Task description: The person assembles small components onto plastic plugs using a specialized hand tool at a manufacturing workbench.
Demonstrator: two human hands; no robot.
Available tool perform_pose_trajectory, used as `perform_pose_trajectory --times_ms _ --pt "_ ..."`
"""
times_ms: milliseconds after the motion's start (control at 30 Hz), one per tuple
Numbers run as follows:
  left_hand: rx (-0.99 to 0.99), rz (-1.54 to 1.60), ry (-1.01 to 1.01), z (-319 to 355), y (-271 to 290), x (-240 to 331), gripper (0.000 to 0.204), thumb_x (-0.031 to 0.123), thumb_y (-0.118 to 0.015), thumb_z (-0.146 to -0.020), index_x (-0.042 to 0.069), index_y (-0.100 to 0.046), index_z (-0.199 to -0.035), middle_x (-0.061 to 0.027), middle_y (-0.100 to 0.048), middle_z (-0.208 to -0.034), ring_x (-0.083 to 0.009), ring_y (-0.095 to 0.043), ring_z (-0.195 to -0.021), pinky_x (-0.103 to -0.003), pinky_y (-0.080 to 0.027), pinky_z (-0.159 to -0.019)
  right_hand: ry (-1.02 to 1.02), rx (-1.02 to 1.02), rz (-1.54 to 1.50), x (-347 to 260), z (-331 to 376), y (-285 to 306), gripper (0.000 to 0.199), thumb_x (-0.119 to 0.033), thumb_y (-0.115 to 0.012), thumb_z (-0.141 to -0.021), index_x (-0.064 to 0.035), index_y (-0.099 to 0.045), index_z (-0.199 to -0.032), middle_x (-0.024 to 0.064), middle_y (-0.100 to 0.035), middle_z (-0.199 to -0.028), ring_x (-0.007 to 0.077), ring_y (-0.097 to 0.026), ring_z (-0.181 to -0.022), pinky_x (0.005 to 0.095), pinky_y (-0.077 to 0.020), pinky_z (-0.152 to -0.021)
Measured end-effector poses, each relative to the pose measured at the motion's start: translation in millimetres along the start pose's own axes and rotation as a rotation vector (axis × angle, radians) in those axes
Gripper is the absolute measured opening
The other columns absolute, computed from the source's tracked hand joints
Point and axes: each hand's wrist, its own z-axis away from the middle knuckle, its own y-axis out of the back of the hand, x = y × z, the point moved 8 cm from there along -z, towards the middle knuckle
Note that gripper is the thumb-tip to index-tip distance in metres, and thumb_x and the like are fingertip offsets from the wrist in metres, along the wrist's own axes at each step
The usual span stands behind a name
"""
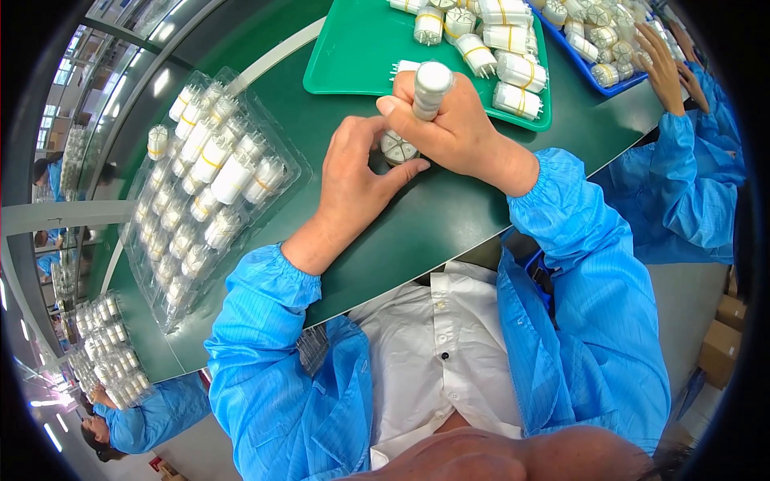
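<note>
On the dark green table, my left hand (pixel 350 170) has thumb and fingers curled around a small white cylindrical part (pixel 398 149) standing upright; its top is divided into wedge-like segments. Just above it, my right hand (pixel 465 132) grips a white ridged handle with a rounded end (pixel 433 84). The lower end of that handled tool is hidden behind my fingers, so I cannot tell whether it touches the part. Beyond my hands, a bright green tray (pixel 353 60) holds several loose white cylinders (pixel 475 54) with yellow bands and prongs.
Left of my hands lies a clear plastic blister tray (pixel 290 164) filled with similar cylinders. A blue tray (pixel 618 86) of them stands at the far right, beside a co-worker's hands (pixel 662 70). Another person (pixel 156 413) sits at the lower left. Cardboard boxes (pixel 718 345) stand at right.
</note>
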Motion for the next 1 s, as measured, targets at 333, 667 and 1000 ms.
perform_pose_trajectory --times_ms 333,667,1000 --pt "0.015 0.224 0.043 5 -4 -7 0.062 0.007 -0.079 -0.074 0.005 -0.049 -0.128 -0.0112 -0.065 -0.115 -0.026 -0.063 -0.102 -0.035 -0.052 -0.085 -0.237 0.019 -0.392 20 0 3 0.033 -0.015 -0.058 -0.098 -0.0075 -0.046 -0.068 -0.0016 -0.049 -0.06 0.0058 -0.042 -0.056 0.026 -0.0342 -0.052" --pt "0.006 0.175 0.102 5 -8 -6 0.062 0.004 -0.078 -0.075 0.004 -0.047 -0.129 -0.0126 -0.065 -0.116 -0.0259 -0.064 -0.104 -0.035 -0.053 -0.087 -0.297 0.08 -0.491 23 7 10 0.033 -0.021 -0.062 -0.095 -0.0057 -0.049 -0.068 0.0003 -0.05 -0.06 0.0075 -0.049 -0.057 0.0292 -0.0366 -0.051" --pt "-0.015 0.285 0.069 4 -5 -7 0.062 0.006 -0.076 -0.079 0.002 -0.044 -0.131 -0.0154 -0.064 -0.119 -0.0275 -0.067 -0.105 -0.037 -0.054 -0.086 -0.178 -0.017 -0.345 22 -5 -4 0.031 -0.017 -0.057 -0.1 -0.0095 -0.047 -0.071 -0.0031 -0.048 -0.061 0.0053 -0.041 -0.057 0.0258 -0.0337 -0.053"
